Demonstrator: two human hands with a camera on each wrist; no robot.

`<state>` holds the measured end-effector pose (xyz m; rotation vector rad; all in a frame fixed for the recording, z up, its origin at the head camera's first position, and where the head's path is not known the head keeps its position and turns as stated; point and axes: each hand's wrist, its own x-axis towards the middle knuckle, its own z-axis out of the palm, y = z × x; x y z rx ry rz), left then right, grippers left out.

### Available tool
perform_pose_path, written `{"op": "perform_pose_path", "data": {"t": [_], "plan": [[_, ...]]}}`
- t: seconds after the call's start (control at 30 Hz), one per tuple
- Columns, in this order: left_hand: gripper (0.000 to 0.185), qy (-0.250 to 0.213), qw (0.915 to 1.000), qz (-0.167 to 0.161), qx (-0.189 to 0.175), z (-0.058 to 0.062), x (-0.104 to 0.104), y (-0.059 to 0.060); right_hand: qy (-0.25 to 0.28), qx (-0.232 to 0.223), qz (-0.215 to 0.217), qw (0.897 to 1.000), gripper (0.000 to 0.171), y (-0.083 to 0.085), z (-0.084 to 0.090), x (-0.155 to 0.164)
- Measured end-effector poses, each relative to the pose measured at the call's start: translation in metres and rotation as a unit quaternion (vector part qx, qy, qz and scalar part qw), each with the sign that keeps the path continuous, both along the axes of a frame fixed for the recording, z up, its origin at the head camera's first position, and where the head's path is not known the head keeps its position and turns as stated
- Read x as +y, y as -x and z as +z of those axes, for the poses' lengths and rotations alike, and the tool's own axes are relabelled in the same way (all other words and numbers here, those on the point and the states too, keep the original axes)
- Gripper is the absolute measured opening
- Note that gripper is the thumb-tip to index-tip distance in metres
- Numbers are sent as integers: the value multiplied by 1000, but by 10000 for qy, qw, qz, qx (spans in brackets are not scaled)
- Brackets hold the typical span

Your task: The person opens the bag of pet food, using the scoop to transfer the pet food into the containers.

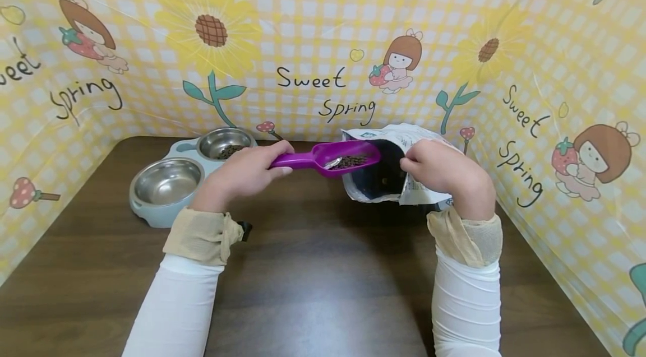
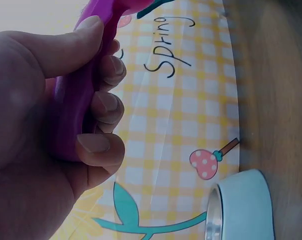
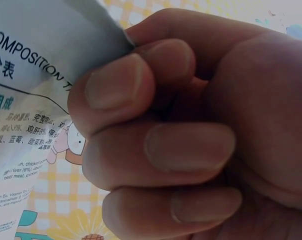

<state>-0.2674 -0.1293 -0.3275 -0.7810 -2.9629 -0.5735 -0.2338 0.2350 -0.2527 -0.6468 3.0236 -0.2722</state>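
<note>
Head view: left hand point(image 1: 245, 174) is wrapped round the handle of the purple scoop point(image 1: 328, 157), which sits level at the mouth of the feed bag point(image 1: 391, 169) w/ a small load of brown kibble point(image 1: 349, 162) in its bowl. Right hand point(image 1: 440, 169) pinches the bag's rim, holding it open on the worktop point(image 1: 313, 267). Double-bowl feeder point(image 1: 174, 180) lies to the left; far bowl has some kibble, near one looks bare.

Scoop prob. light, stiff plastic; handle is the place to hold. Kibble is loose, spills if tipped. Bag is thin, floppy, crinkly; best held at the rim.

Left wrist view: fingers point(image 2: 98, 145) curled tight on the handle, thumb on top; feeder's edge shows below. No bag or kibble here.

Right wrist view: only this one shows the bag's printed text and the fingers point(image 3: 156, 145) clenched on its edge; scoop not seen.
</note>
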Motion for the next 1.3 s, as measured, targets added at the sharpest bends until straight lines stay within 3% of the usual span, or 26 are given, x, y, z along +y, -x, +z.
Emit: {"op": "perform_pose_path", "data": {"t": [0.2, 0.73, 1.1, 1.3], "plan": [[28, 40, 10000, 26, -81, 2, -14, -5, 33, -41, -19, 10000, 51, 0, -1, -1], [30, -98, 9984, 474, -298, 12, -72, -7, -37, 23, -43, 10000, 52, 1, 1, -1], [33, 153, 9936, 1107, -177, 7, -96, -4, -34, 27, -32, 10000, 51, 1, 0, -1], [38, 260, 9879, 1503, -289, 2, -115, 0, -36, 21, -26, 10000, 51, 1, -1, -1]]}}
